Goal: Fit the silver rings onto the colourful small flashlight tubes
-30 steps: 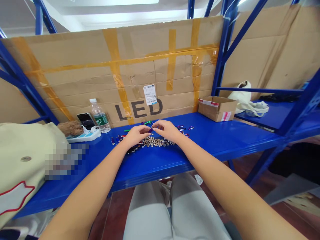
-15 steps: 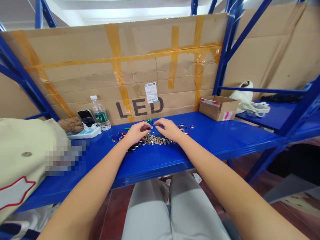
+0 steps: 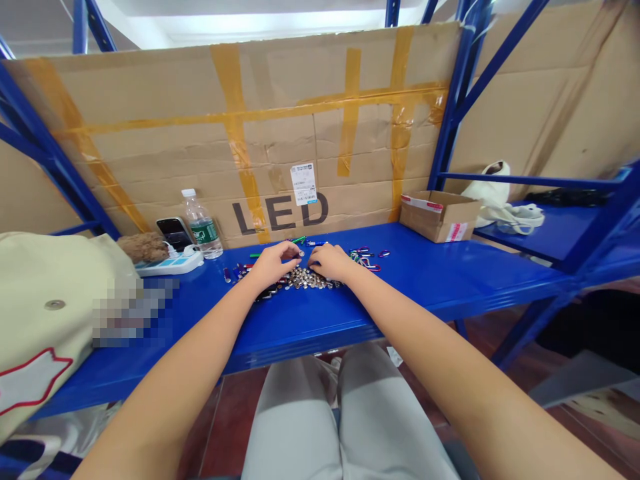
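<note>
My left hand is above the left part of a pile of small silver discs that look like button cells. Its fingers are curled, and a small silver disc shows at the fingertips. My right hand has its fingers bent down and drawn together at the pile's upper edge; anything in them is hidden. Around the hands lie small coloured metal tubes and clips: a green tube behind, blue tubes at the left, and a red carabiner clip at the right.
A blue shelf carries everything. At its back left stand a water bottle, a phone and a white power strip. A cream bag is at the left, an open carton at the right. Taped cardboard closes the back.
My right hand has moved slightly down and inward, its fingers now lowered to the pile. The left hand stays in nearly the same place with the disc at its fingertips.
</note>
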Motion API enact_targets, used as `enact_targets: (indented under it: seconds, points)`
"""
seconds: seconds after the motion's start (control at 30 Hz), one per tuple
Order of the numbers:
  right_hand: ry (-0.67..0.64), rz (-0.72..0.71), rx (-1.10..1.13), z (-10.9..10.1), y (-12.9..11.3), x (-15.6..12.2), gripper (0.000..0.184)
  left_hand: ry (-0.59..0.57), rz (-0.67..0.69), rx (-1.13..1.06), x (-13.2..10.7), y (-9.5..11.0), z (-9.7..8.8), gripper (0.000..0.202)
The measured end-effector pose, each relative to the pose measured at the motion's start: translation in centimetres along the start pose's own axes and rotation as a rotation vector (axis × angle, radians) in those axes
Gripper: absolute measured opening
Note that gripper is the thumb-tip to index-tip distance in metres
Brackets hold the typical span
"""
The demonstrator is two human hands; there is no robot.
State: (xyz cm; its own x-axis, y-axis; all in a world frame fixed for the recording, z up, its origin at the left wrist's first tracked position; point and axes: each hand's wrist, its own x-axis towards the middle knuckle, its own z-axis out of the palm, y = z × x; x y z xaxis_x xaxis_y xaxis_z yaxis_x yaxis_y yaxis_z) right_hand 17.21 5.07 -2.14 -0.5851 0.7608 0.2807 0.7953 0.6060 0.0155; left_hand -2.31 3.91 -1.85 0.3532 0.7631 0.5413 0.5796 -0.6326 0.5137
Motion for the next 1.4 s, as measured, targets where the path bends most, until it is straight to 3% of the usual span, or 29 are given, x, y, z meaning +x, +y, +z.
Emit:
enact_targets:
  seconds: [0.2, 0.5, 0.73, 0.9, 1.23, 1.4]
  points:
    - [-0.012, 0.061, 0.097, 0.0, 0.5, 0.3, 0.024, -0.043, 0.017, 0.056, 0.0, 0.1, 0.0, 0.016]
    - [0.103, -0.029, 0.272, 1.5, 1.4, 0.9, 0.035, -0.056, 0.033, 0.077, -0.1, -0.1, -0.1, 0.016]
    - [0.100, -0.057, 0.339, 0.8, 1.4, 0.0, 0.020, -0.062, 0.037, 0.078, -0.1, 0.2, -0.3, 0.017]
    - [0.166, 0.020, 0.341, 0.5, 1.7, -0.5, 0.022, -0.067, 0.037, 0.063, -0.1, 0.2, -0.3, 0.017]
    - [-0.011, 0.085, 0.264, 0.1, 1.7, -1.1, 0.013, -0.084, 0.034, 0.051, -0.2, 0.4, -0.4, 0.019]
    - [0.085, 0.075, 0.292, -0.4, 1.5, -1.3, 0.016, -0.085, 0.033, 0.036, -0.2, 0.5, -0.4, 0.018]
